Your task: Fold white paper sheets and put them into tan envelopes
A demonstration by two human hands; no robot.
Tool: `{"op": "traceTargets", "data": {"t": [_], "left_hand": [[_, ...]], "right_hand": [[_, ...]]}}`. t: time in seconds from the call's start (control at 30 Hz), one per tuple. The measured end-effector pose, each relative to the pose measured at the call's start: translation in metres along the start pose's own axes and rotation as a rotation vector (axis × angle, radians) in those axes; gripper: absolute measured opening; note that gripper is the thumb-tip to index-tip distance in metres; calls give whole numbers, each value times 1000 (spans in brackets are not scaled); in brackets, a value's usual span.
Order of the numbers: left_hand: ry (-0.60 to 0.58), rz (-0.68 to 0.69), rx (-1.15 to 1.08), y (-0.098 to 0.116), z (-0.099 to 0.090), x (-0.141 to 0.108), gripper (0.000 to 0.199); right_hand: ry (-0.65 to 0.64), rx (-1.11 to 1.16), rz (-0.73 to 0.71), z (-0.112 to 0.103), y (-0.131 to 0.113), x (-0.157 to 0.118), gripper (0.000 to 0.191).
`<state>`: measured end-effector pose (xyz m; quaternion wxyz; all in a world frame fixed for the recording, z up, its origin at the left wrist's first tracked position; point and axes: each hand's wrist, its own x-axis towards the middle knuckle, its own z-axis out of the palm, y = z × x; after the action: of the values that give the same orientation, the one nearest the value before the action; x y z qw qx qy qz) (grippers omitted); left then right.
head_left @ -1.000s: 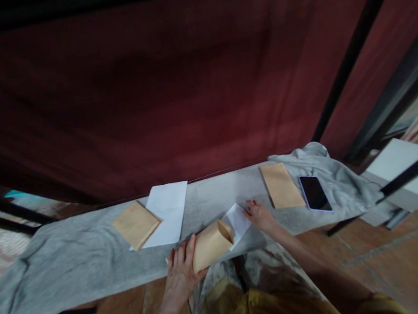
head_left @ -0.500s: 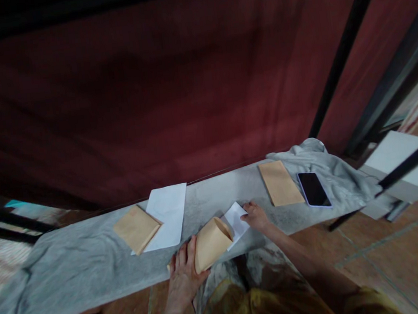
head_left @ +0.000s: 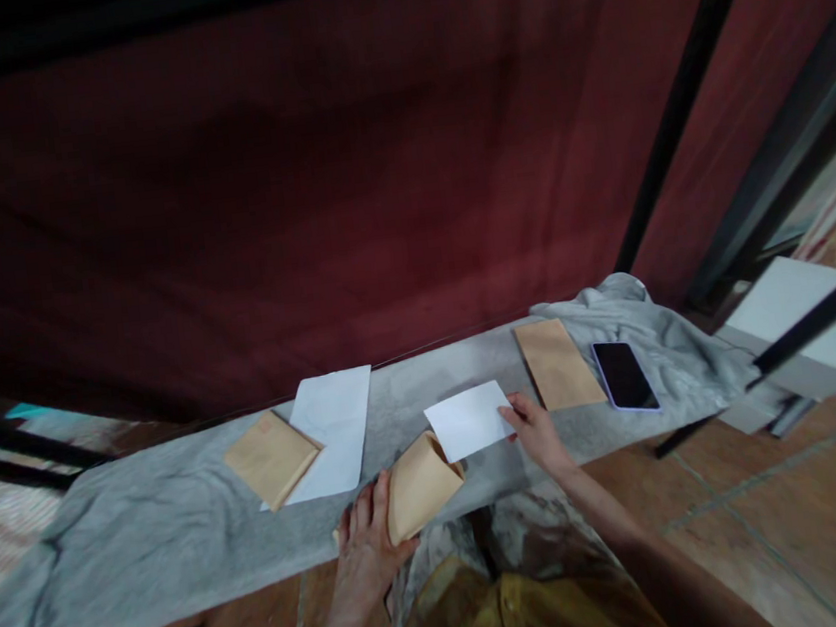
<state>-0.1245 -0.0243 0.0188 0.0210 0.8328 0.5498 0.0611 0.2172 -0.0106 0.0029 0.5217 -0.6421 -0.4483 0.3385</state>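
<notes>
A brown paper envelope (head_left: 421, 489), its mouth gaping toward the right, lies tilted at the front of the cloth-covered bench. My left hand (head_left: 368, 536) grips its left end, thumb along the near edge and fingers on the far side. Between the thumb and fingers of my right hand (head_left: 535, 429) is a folded white sheet of paper (head_left: 470, 420), pinched by its right end. The paper's left corner is right at the envelope's mouth; whether it is inside I cannot tell.
Another brown envelope (head_left: 272, 458) lies partly over white paper (head_left: 336, 423) on the left. To the right are a flat brown envelope (head_left: 560, 365) and a phone (head_left: 625, 375). Grey cloth (head_left: 162, 524) covers the bench, with a dark red panel (head_left: 372, 178) behind it.
My right hand has shifted slightly right, and the white paper has lifted and turned from beside the envelope to its mouth. My left hand and the envelope have stayed put.
</notes>
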Motion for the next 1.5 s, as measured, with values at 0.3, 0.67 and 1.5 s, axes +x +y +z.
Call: {"op": "traceTargets", "data": {"t": [0.3,0.67,1.5], "left_hand": [[-26,4,-29,0,-4,0,101],[15,39,-75,10,0,3,108],[40,114,-121,31,17,14,110]], "right_hand": [[-146,-236,-94,-20,0,-4,30],[-281,-310,-73,2,-6,-5,20],[-226,-99,108,61,23,-20,13]]}}
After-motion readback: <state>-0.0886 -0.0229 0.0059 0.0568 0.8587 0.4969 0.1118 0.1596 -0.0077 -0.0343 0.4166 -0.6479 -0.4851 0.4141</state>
